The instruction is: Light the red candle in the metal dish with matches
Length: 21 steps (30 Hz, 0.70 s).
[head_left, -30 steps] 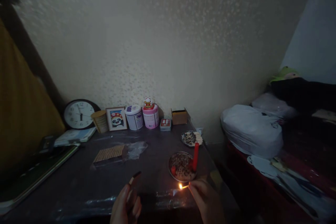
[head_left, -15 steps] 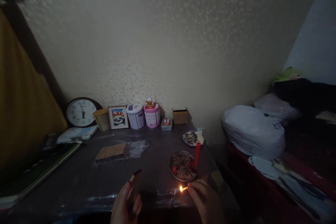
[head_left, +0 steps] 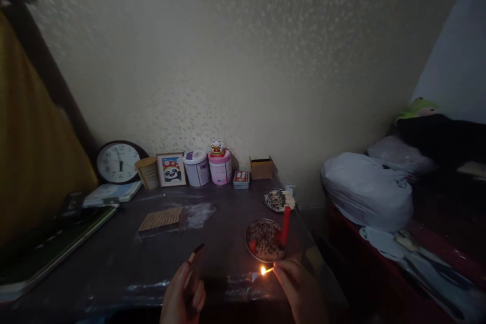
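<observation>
The right hand sits lowest in view at the near edge of the counter, its fingers pinched narrow on a lit match whose flame points away to that hand's left. The left hand, well apart to the left, is curled round a matchbox that sticks up and tilts away from it, one end dark. Between the two hands a strip of clear plastic film on the counter catches the flame's glow.

Just beyond the right hand stands a round dish of speckled, dark-flecked material, with an upright red candle at its right rim; the match flame is near the dish's near rim but not touching it. Further from that hand lies a smaller plate holding pale sticks.

Beyond the left hand, a flat slatted mat lies beside a crumpled clear bag. Farthest off, along the wall, stand a clock, a tan cup, a framed panda picture, a white tub, a pink tub with a small figurine on top, a small red tin and an open cardboard box. Far right of the right hand, a white sack rests on a bed
</observation>
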### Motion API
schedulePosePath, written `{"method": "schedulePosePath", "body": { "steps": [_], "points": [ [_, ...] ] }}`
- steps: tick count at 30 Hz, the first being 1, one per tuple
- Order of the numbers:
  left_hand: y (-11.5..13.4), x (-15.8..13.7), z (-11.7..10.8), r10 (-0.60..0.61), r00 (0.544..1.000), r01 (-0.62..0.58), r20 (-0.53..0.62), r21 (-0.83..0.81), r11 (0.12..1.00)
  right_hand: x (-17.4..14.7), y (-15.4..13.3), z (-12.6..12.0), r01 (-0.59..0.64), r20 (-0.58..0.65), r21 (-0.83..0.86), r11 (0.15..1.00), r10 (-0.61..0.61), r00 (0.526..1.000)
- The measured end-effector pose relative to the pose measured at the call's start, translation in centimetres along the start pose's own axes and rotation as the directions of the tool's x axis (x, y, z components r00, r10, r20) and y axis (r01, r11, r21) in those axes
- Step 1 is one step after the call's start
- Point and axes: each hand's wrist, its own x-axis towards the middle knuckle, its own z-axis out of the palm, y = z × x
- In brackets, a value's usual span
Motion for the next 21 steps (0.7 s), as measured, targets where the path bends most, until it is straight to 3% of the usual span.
{"method": "schedulePosePath", "body": {
  "steps": [6,14,21],
  "points": [
    [-0.4,0.2,0.3,-0.049,0.998,0.052,0.028,-0.081,0.995,0.3,1.3,0.5,-0.164,-0.064,-0.006,0.986,0.164,0.984],
    [-1.1,0.6,0.1,-0.132,0.991,0.134,0.026,-0.074,0.988,1.0,1.4,0.8,-0.191,-0.094,0.019,0.981,0.192,0.977],
    [-1.1,0.2,0.8,-0.153,0.988,0.154,0.026,-0.073,0.985,2.1,1.3,1.4,-0.287,-0.099,0.229,0.930,0.316,0.944]
  ]
}}
